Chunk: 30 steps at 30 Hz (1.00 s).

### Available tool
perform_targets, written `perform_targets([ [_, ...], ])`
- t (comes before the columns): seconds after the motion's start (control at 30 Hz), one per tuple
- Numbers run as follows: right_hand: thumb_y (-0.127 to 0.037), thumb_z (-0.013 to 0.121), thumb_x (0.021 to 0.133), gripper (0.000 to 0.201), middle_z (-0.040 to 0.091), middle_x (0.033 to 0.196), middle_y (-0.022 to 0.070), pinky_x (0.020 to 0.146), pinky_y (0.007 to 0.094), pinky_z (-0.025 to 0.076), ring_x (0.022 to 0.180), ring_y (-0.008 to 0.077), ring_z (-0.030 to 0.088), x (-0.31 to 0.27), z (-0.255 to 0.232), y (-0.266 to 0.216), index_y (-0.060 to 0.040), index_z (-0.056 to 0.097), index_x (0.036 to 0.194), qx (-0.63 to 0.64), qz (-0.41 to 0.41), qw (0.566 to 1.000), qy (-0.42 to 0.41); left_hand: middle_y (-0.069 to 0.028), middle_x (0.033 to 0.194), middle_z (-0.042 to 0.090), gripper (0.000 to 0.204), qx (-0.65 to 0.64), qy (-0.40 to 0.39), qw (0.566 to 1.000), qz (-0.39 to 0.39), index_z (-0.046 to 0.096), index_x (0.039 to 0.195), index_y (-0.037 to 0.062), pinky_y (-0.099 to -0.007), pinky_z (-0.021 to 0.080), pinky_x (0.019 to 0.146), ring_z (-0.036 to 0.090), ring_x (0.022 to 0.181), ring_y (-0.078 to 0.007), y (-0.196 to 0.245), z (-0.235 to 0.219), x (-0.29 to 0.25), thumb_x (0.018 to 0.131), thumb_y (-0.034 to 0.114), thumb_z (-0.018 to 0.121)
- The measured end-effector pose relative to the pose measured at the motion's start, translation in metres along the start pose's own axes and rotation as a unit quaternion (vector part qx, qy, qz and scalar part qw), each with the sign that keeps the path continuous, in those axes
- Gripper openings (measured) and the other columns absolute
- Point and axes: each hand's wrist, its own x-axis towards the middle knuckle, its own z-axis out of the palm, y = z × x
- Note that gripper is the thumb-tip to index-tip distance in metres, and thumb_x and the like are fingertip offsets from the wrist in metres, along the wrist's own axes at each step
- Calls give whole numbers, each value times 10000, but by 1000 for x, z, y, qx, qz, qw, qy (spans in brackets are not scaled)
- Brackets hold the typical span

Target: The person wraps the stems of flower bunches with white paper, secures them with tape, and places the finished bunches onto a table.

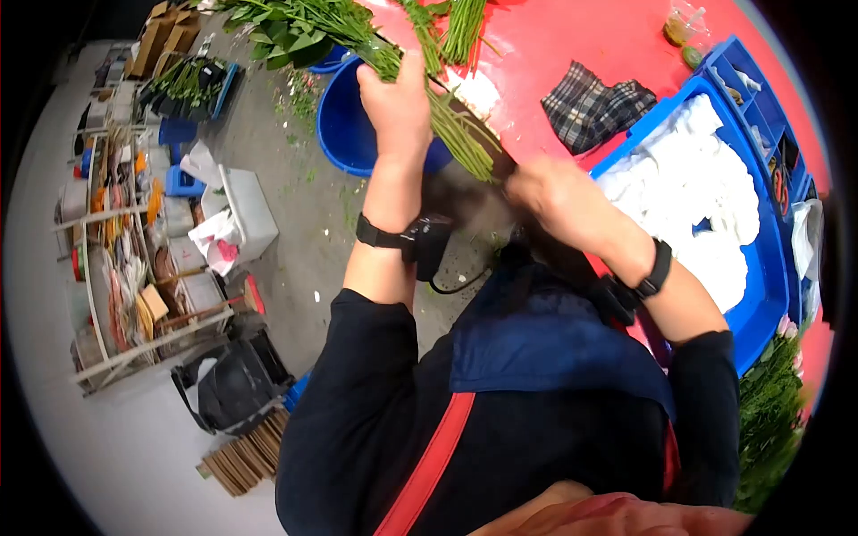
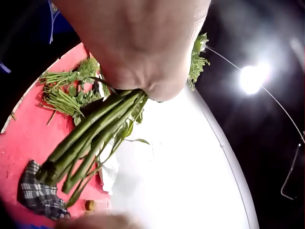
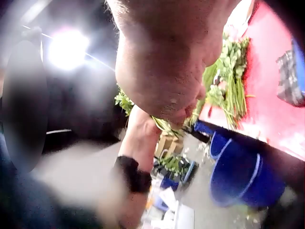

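Note:
In the head view my left hand grips a bunch of green stems, cut ends pointing down and right, leaves beyond the hand. The left wrist view shows the same stems coming out below the left hand. My right hand is just right of the stem ends, apart from them, its fingers curled and blurred; whether it holds anything cannot be seen. In the right wrist view the back of the right hand hides its fingers.
Below the stems stands a blue bucket. On the red table lie more green bunches, a checked cloth and a blue tray with white material. A white bin and shelves stand left.

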Motion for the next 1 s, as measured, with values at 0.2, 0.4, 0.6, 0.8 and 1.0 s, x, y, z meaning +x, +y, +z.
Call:
perform_targets([
  [0.2, -351, 783, 712, 560, 627, 1091, 200, 730, 396, 508, 899, 316, 638, -45, -28, -50, 17, 607, 1095, 173, 91, 981, -10, -85, 667, 552, 92, -131, -39, 985, -102, 473, 858, 31, -320, 489, 443, 571, 505, -189, 28, -22, -62, 871, 46, 562],
  [0.4, -206, 703, 796, 301, 583, 826, 130, 683, 378, 475, 789, 294, 601, -17, 6, -46, -18, 619, 1015, 122, 68, 972, 188, -48, 753, 544, 120, -166, -49, 976, -130, 442, 946, 35, -300, 496, 512, 592, 572, -163, 40, -13, -135, 882, 21, 542],
  [0.6, -59, 620, 800, 65, 560, 763, 118, 644, 386, 471, 735, 325, 579, -66, 6, -53, -45, 639, 861, 165, -42, 985, -15, -39, 721, 528, 186, -123, -48, 983, -129, 439, 991, 27, -275, 456, 487, 539, 540, -132, 46, -24, -151, 859, 24, 570],
  [0.8, -232, 725, 734, 234, 559, 698, 109, 613, 415, 469, 673, 318, 575, -89, -23, -86, -62, 656, 879, 39, 53, 997, 41, -68, 745, 569, 252, -5, 4, 998, -64, 447, 1006, -40, -289, 464, 516, 548, 569, -136, 18, -33, -141, 822, 48, 594],
  [1.0, -229, 655, 669, 130, 530, 772, 42, 650, 353, 408, 730, 233, 526, -65, 8, -82, -121, 583, 665, -79, -89, 993, 23, -44, 677, 528, 135, -42, 35, 996, -66, 466, 899, 30, -288, 448, 443, 518, 485, -141, 33, -3, -152, 831, -26, 568],
])
